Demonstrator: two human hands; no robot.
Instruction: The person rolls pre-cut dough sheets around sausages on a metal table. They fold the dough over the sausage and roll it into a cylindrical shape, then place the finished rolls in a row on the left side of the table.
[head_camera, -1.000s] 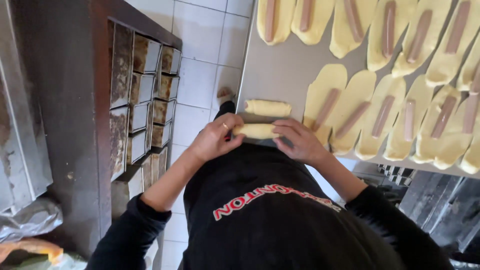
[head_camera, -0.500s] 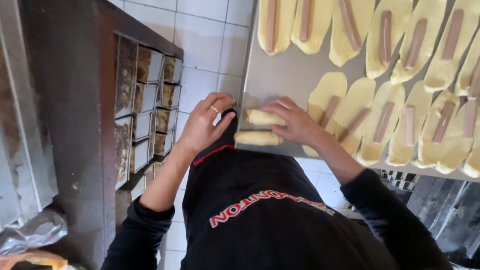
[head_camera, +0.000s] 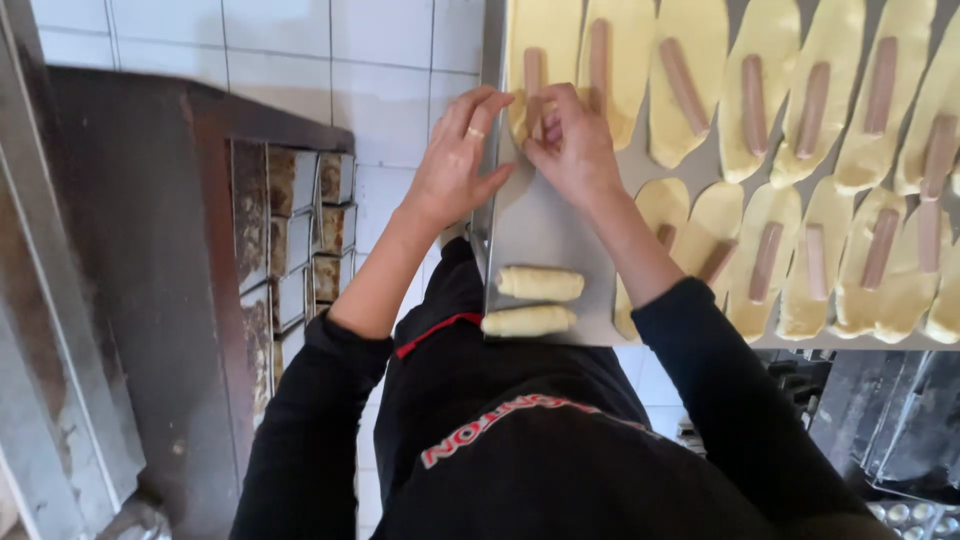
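Left hand (head_camera: 455, 160) & right hand (head_camera: 572, 148) both pinch the near end of a dough oval w/ sausage (head_camera: 532, 85) at the far-left corner of the metal table (head_camera: 540, 225), fingers curled on the dough edge. Two rolled pieces (head_camera: 535, 302) lie near the table's front edge. More sausage-topped ovals (head_camera: 800, 110) fill the right.

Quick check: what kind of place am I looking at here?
Probably a bakery kitchen: a metal tray holds dough ovals topped with sausages, two rolled pieces lie near its edge, and stacked baking tins stand beside it.
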